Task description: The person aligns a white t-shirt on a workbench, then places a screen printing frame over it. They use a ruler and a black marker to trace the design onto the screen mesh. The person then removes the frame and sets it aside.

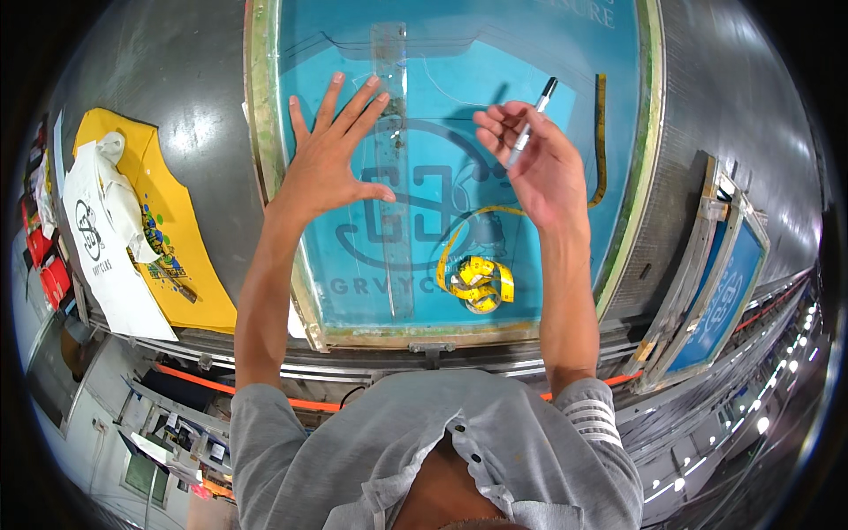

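Note:
My left hand (329, 157) lies spread over the blue mesh of a framed printing screen (495, 340). Its fingertips and thumb reach the left edge of a clear ruler (395, 274), which runs lengthwise over a dark printed emblem (353, 231). A marker pen (533, 124), silver-white with a black end, sits in my right hand (549, 168), held slanting above the mesh to the right of the ruler. Below that hand, a yellow tape measure (477, 281) is bunched in a coil, its loose end curving up along the screen's right side.
White and yellow printed fabric pieces (190, 238) lie on the dark table (199, 106) at left. Several smaller framed screens (715, 291) lean at the right. A metal rail (459, 358) runs along the table's near edge, close to my body.

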Available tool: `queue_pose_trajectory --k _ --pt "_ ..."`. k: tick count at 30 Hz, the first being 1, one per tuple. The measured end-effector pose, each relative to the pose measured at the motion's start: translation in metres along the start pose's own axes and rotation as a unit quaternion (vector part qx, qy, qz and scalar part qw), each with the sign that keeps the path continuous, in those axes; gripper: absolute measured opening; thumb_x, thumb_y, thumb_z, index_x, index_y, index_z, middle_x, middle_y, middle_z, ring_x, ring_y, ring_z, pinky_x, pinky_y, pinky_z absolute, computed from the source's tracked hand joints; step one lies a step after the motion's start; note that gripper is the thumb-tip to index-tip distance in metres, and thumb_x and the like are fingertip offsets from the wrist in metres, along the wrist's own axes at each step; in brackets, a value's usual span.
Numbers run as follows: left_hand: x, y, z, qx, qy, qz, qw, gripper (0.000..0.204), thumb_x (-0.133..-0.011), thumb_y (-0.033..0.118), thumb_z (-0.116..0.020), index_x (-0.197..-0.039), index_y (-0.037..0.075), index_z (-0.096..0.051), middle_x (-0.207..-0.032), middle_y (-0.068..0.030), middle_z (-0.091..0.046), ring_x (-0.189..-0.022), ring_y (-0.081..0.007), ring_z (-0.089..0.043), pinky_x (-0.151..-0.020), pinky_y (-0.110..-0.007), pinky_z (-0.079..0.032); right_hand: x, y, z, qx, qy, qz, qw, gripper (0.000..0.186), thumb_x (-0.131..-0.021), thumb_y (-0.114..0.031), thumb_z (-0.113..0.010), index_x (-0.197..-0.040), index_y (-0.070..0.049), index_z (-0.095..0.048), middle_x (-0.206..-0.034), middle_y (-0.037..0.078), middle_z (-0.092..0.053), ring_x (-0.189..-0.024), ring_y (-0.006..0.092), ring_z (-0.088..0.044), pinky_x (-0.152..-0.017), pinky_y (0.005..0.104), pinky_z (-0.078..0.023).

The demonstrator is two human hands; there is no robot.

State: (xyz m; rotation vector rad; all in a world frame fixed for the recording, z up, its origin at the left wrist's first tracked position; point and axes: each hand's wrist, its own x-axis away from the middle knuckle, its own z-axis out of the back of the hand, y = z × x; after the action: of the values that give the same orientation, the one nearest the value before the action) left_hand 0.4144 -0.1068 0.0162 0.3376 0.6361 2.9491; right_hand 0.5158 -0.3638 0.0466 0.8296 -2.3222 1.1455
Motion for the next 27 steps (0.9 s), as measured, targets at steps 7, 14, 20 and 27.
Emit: queue_pose_trajectory --k 7,14,20,27 --pt "-0.001 -0.006 0.000 0.006 -0.010 -0.009 1.000 0.131 -0.045 0.075 -0.073 -0.155 0.017 -0.031 -0.164 -0.0028 -0.021 -0.153 -0.0314 -0.007 -0.113 -0.072 0.002 -0.015 -0.001 0.025 0.150 0.046 0.181 0.971 0.016 -0.094 -0.015 -0.066 -0.102 -0.001 -0.063 -0.075 0.003 -0.056 -0.065 0.0113 -0.052 -0.057 0.0264 -0.041" --pt "-0.003 -0.003 0.006 0.000 -0.041 0.012 0.999 0.129 -0.046 0.076 -0.072 -0.154 0.016 -0.034 -0.164 -0.0022 -0.023 -0.153 -0.0315 -0.007 -0.111 -0.075 0.002 -0.031 0.011 0.039 0.162 -0.002 0.239 0.958 0.012 -0.087 -0.005 -0.061 -0.098 0.000 -0.059 -0.080 0.009 -0.057 -0.067 0.0177 -0.055 -0.057 0.0300 -0.043" --pt "-0.004 -0.005 0.004 0.009 -0.047 0.020 0.999 0.126 -0.048 0.076 -0.071 -0.153 0.016 -0.036 -0.163 -0.0022 -0.025 -0.153 -0.0308 -0.007 -0.112 -0.073 0.004 -0.030 0.008 0.048 0.146 -0.033 0.231 0.961 0.011 -0.088 -0.005 -0.059 -0.098 -0.001 -0.058 -0.085 0.011 -0.055 -0.067 0.0191 -0.054 -0.056 0.0299 -0.043" --pt "-0.005 -0.005 0.005 -0.001 -0.057 0.017 0.998 0.125 -0.047 0.074 -0.071 -0.152 0.015 -0.038 -0.163 -0.0026 -0.027 -0.152 -0.0331 -0.009 -0.112 -0.072 0.004 -0.033 0.009 0.056 0.156 -0.076 0.241 0.955 0.012 -0.091 -0.005 -0.058 -0.102 -0.001 -0.057 -0.085 0.013 -0.054 -0.068 0.0196 -0.054 -0.057 0.0301 -0.044"
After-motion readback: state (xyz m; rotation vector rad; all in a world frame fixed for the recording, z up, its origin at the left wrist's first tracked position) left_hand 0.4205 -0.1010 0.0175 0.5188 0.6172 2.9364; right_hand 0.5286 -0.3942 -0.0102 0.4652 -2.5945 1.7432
